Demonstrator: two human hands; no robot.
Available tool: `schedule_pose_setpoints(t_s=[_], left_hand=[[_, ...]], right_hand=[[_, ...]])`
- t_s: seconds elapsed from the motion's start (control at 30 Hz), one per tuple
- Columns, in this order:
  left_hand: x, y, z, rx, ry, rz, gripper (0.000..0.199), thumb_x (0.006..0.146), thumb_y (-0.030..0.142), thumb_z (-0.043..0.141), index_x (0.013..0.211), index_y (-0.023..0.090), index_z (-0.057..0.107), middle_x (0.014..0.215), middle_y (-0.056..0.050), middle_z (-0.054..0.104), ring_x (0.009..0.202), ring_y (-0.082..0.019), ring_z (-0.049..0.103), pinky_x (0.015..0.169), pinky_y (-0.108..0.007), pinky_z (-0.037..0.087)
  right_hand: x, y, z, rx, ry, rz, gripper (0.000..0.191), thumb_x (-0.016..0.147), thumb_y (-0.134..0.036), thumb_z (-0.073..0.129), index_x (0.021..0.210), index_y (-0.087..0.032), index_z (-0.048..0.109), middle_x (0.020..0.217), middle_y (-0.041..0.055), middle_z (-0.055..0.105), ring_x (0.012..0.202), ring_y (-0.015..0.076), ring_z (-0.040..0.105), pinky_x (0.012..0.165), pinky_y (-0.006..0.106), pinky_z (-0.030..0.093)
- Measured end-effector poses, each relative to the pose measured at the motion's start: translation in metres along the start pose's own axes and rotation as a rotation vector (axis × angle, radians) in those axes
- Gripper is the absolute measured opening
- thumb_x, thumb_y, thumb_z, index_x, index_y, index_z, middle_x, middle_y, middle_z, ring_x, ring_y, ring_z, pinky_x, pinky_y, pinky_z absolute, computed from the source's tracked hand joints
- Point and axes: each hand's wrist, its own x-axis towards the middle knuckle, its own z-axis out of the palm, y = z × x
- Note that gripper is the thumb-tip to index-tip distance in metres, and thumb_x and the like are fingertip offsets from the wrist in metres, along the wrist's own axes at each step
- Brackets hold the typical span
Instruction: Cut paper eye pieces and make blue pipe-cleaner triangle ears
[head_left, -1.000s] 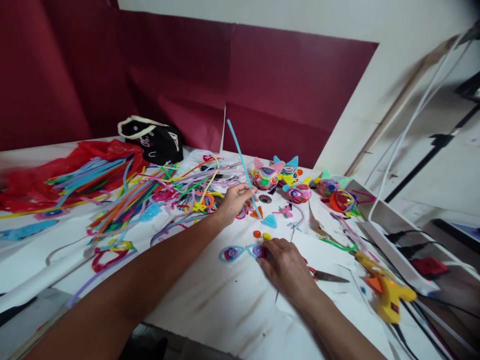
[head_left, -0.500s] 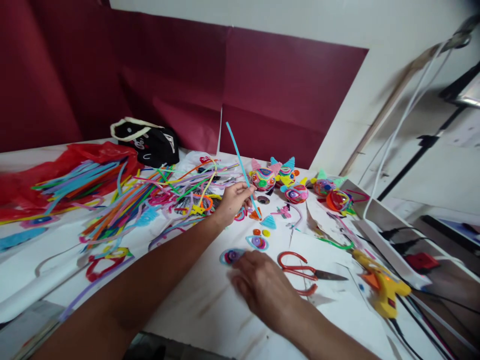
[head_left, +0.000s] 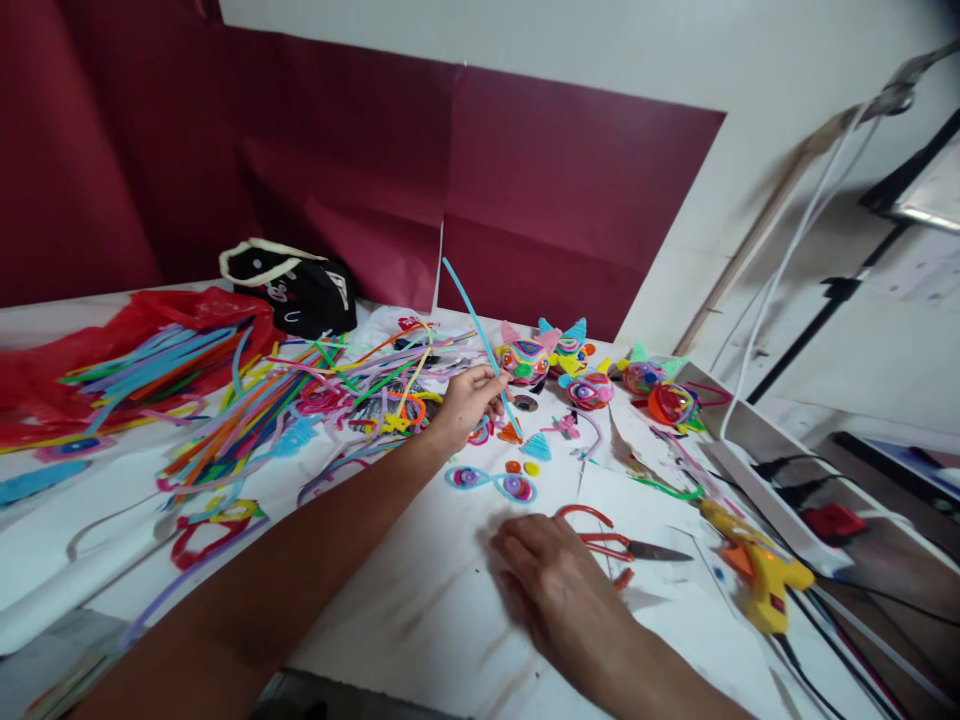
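My left hand pinches a light blue pipe cleaner, which points up and left, its lower end reaching down near a small orange triangle. My right hand is over the white tabletop, fingers loosely bent and nothing visible in them; the fingertips are partly hidden. Beside it lie scissors with orange-red handles, partly covered by the hand. Just beyond it, two blue-edged eye shapes with purple centres lie side by side, tips together. Orange and yellow discs and a blue striped triangle lie above them.
Loose pipe cleaners and a red plastic bag spread across the left. Several decorated balls with ears stand at the back. A yellow glue gun with a cord lies right, beside a power strip. A black pouch stands behind.
My right hand has set the left eye shape beside the other one, let go, and drawn back toward the scissors. My left hand still holds the pipe cleaner, which tilts slightly more to the left.
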Motion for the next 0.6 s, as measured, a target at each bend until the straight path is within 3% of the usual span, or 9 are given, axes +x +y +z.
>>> schedule_pose_setpoints(t_s=[0.13,0.23,0.4,0.6], left_hand=[[-0.001,0.001,0.001,0.025,0.001,-0.003,0.028,0.068,0.038,0.069,0.078,0.014,0.059,0.063,0.001,0.060,0.042,-0.005,0.051,0.038,-0.016,0.036],[-0.004,-0.001,0.006,0.052,-0.007,-0.008,0.026,0.069,0.036,0.068,0.080,0.014,0.059,0.062,0.001,0.060,0.042,-0.005,0.051,0.039,-0.016,0.037],[-0.013,-0.004,0.013,0.139,-0.044,-0.089,0.027,0.069,0.037,0.068,0.081,0.014,0.059,0.052,0.004,0.055,0.040,-0.006,0.049,0.039,-0.016,0.037],[-0.027,-0.005,0.010,0.214,-0.064,-0.086,0.024,0.071,0.036,0.067,0.078,0.014,0.058,0.048,0.005,0.052,0.042,-0.007,0.049,0.040,-0.016,0.037]], right_hand=[[-0.042,0.024,-0.011,-0.115,0.123,0.045,0.024,0.088,-0.015,0.044,0.102,-0.017,0.063,0.101,0.0100,0.064,0.091,0.0243,0.055,0.078,0.038,0.040],[-0.062,0.044,-0.012,-0.170,0.116,0.138,0.028,0.091,-0.017,0.042,0.111,-0.020,0.060,0.109,0.0092,0.063,0.098,0.0252,0.053,0.082,0.040,0.038],[-0.063,0.059,-0.007,-0.168,0.053,0.204,0.028,0.091,-0.021,0.045,0.116,-0.026,0.058,0.113,0.0052,0.062,0.101,0.0222,0.054,0.083,0.037,0.038],[-0.054,0.071,-0.007,-0.233,0.024,0.224,0.026,0.091,-0.020,0.046,0.112,-0.023,0.061,0.113,0.0070,0.063,0.099,0.0236,0.056,0.081,0.038,0.038]])
